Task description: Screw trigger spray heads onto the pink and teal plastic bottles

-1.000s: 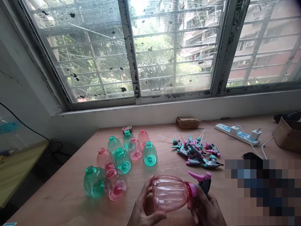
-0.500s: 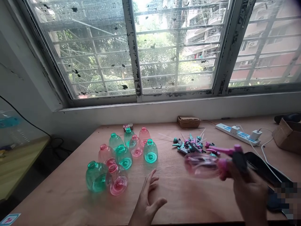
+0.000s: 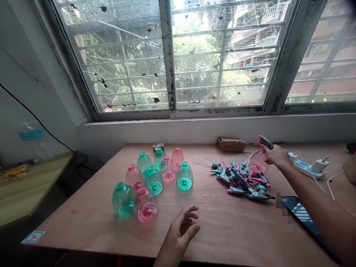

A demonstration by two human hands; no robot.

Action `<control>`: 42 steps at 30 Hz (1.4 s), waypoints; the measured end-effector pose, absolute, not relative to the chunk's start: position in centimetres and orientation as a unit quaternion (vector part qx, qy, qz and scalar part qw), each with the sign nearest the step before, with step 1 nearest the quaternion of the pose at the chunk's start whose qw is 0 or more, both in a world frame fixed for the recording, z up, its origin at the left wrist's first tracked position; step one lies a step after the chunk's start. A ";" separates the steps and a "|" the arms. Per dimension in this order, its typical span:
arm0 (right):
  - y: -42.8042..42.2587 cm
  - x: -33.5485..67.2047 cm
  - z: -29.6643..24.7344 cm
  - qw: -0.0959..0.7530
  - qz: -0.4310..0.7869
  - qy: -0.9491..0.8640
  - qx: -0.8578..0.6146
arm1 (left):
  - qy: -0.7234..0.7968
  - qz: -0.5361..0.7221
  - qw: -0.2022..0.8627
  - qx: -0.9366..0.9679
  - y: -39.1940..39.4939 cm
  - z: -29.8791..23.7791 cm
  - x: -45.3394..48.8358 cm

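Stretched out to the back right, my right hand (image 3: 278, 155) is closed around the neck of a pink spray bottle (image 3: 258, 161) with a pink and dark trigger head (image 3: 264, 142). The bottle stands upright behind a heap of loose spray heads (image 3: 239, 176) in pink, teal and dark grey. My left hand (image 3: 182, 230) holds nothing near the front edge, its fingers loosely curved and apart. To its left stand several topless bottles, among them a clear pink bottle (image 3: 146, 209), a green bottle (image 3: 122, 202) and another green bottle (image 3: 184, 177) on the group's right.
A small cardboard box (image 3: 230, 144) lies by the wall. A power strip (image 3: 306, 167) with plugs and white cables is at the right. A dark tablet-like slab (image 3: 308, 226) lies under my right forearm. A card (image 3: 33, 237) marks the table's front left corner.
My right hand has carried the pink spray bottle from the front right to the back of the table, from tilted to upright. My left hand stays open, its fingers slightly more curled.
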State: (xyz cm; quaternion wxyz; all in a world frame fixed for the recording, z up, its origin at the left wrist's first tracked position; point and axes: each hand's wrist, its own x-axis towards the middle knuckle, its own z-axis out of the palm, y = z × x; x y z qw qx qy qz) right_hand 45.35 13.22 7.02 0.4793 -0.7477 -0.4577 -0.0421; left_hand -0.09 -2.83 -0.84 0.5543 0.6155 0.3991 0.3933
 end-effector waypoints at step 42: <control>6.5 14.7 2.1 0.425 0.189 -0.688 -0.557 | 0.476 0.571 0.439 0.505 -1.4 -4.0 1.2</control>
